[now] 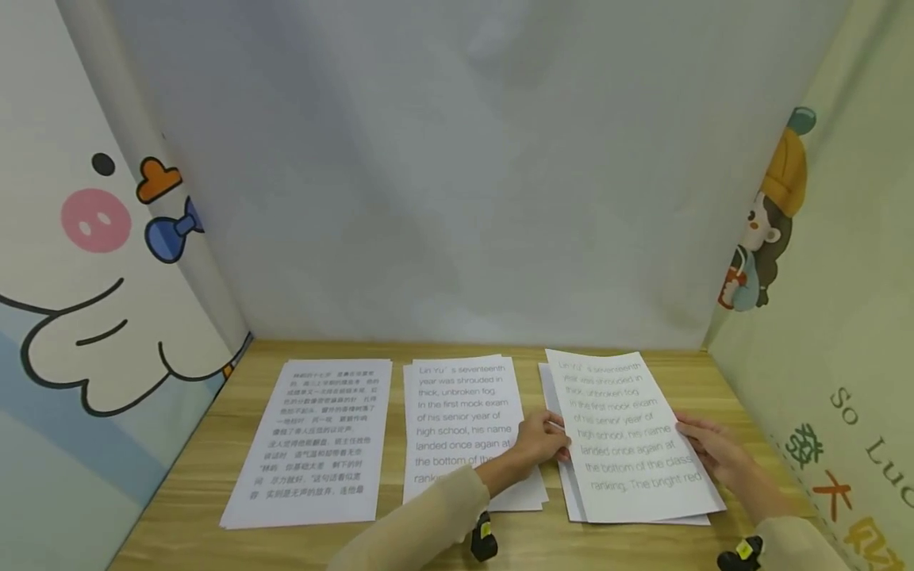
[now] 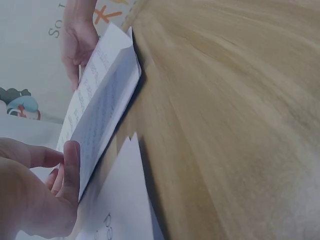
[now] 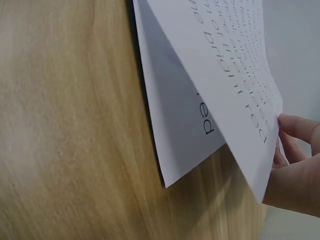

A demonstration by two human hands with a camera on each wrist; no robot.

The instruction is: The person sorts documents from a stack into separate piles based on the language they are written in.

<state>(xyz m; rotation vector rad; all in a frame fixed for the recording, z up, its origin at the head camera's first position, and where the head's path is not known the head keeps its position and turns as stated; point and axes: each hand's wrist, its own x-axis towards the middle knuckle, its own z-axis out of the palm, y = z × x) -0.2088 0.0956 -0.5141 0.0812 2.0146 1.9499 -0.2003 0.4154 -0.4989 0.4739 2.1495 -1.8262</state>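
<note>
A printed sheet of paper [image 1: 621, 444] with English text hangs slightly raised and tilted over the right-hand paper stack [image 1: 574, 496]. My left hand [image 1: 535, 444] pinches its left edge between thumb and fingers, reaching over the middle stack [image 1: 457, 396]. On the opposite side my right hand [image 1: 714, 450] holds the sheet's right edge, fingers partly hidden behind it. The right wrist view shows a gap between the lifted sheet and the stack's top page [image 3: 175, 145], which ends in the same word, "red". The left wrist view shows the sheet bowed above the stack.
A stack of pages with Chinese text [image 1: 307, 444] lies at the left of the wooden table [image 1: 178, 507]. Behind stands a plain pale wall [image 1: 457, 198]. Cartoon-printed panels [image 1: 100, 317] flank the table on both sides.
</note>
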